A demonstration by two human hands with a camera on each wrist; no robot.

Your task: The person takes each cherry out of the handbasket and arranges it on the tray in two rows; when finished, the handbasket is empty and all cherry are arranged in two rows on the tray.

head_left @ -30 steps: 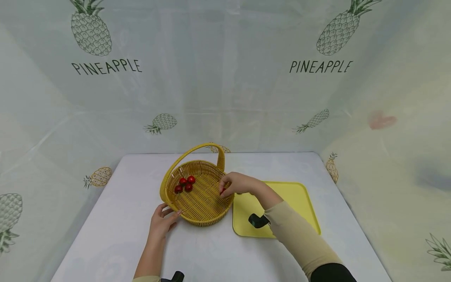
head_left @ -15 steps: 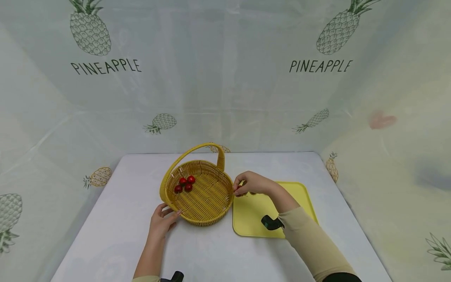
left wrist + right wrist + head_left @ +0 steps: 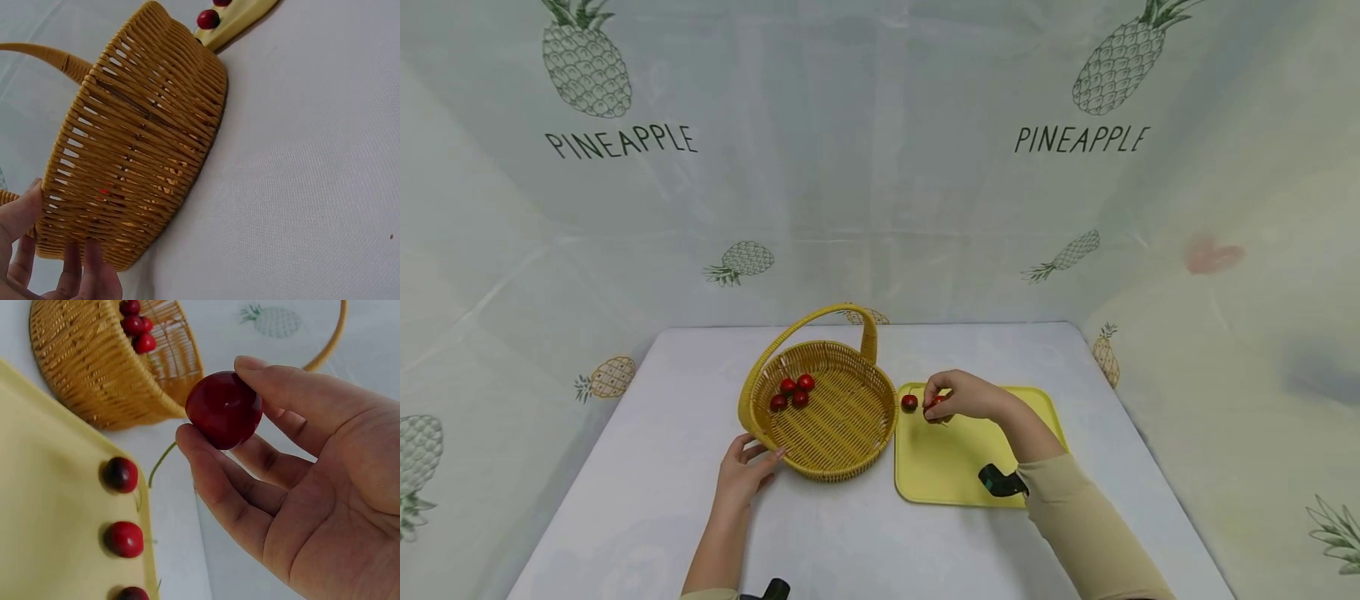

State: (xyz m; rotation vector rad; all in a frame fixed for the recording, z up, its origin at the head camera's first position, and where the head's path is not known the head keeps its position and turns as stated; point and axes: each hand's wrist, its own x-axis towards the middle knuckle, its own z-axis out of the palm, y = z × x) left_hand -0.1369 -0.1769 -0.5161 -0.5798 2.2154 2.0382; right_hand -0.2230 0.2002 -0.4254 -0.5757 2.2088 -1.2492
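Observation:
My right hand (image 3: 958, 398) pinches a dark red cherry (image 3: 224, 410) between thumb and fingertips, above the back of the yellow tray (image 3: 936, 479). A green stem (image 3: 161, 464) hangs below it in the right wrist view. On the tray, near its edge, lie three cherries, among them a dark one (image 3: 122, 475) and a bright red one (image 3: 127, 539). My left hand (image 3: 747, 473) holds the woven basket (image 3: 835, 437) at its near-left rim, thumb at the top edge and fingers against the outer side. Several cherries (image 3: 792, 392) sit together in the basket's left part.
The basket's arched handle (image 3: 805, 321) rises over its back left. The tray stands right beside the basket on the white table (image 3: 842, 542). Behind the table hangs a pineapple-print sheet (image 3: 880, 192).
My right hand has moved right, out of the basket and over the tray, carrying a cherry. A cherry at the tray's back left corner now shows. The left hand stays at the rim.

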